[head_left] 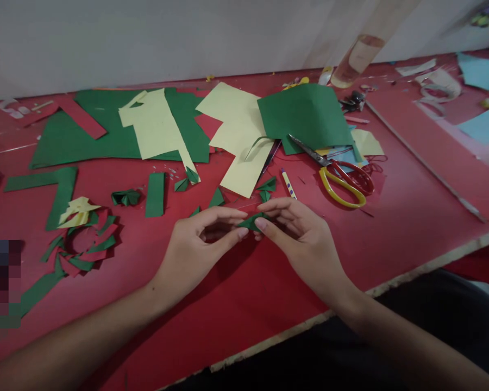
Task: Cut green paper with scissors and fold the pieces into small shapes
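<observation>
A small folded piece of green paper (250, 222) is pinched between both hands above the red table (212, 309). My left hand (199, 239) grips its left end with thumb and fingertips. On its right end, the thumb of my right hand (297, 228) presses from above, with the fingers behind. Just beyond my fingers lie more folded green pieces (267, 184), and another folded green piece (217, 197) is near my left fingers. A pen with a dotted barrel (288, 183) rests close to my right hand.
Scissors (342, 182) with red and yellow handles lie right of centre. A red and green paper wreath (100, 250) is at left. Green paper (305, 111) and cream paper (155, 127) sheets spread along the back. A bottle (356, 60) stands by the wall.
</observation>
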The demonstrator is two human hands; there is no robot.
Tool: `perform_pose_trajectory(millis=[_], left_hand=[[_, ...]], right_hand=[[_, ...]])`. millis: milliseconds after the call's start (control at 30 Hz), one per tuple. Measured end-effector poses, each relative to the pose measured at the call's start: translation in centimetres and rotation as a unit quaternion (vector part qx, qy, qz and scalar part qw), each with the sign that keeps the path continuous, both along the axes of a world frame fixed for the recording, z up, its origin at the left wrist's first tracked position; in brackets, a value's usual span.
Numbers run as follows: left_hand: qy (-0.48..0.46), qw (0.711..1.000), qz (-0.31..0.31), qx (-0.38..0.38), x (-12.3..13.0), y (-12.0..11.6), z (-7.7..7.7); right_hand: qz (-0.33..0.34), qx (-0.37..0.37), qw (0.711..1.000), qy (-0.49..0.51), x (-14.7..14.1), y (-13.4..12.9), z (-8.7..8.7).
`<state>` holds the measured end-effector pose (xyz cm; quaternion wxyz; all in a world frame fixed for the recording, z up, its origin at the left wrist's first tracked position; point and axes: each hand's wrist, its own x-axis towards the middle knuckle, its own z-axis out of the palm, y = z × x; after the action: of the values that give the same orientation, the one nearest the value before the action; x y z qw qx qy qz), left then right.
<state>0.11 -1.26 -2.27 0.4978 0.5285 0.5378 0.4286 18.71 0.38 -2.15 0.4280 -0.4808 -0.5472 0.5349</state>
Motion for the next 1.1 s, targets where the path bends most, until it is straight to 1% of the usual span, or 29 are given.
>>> perform_pose_trajectory(millis=[133, 367, 667, 900, 1100], left_hand=[[0.000, 1.000, -0.007, -0.004, 0.00, 0.01, -0.06], [-0.039, 0.999, -0.021, -0.001, -0.03, -0.01, 0.39], [-0.041, 0.999, -0.023, -0.017, 0.03, 0.01, 0.71], [-0.037, 0.999, -0.020, -0.009, -0.20, -0.04, 0.77], [-0.018, 0.999, -0.036, -0.006, -0.22, -0.06, 0.56]], right_hand=[[-0.002, 0.004, 1.000, 0.003, 0.04, -0.01, -0.06], [-0.007, 0.013, 1.000, -0.004, 0.09, 0.08, -0.14], [-0.018, 0.013, 1.000, -0.005, -0.16, 0.07, 0.02], [-0.025, 0.010, 1.000, -0.012, -0.18, 0.11, 0.18], [-0.006, 0.013, 1.000, -0.025, -0.12, -0.10, -0.03]])
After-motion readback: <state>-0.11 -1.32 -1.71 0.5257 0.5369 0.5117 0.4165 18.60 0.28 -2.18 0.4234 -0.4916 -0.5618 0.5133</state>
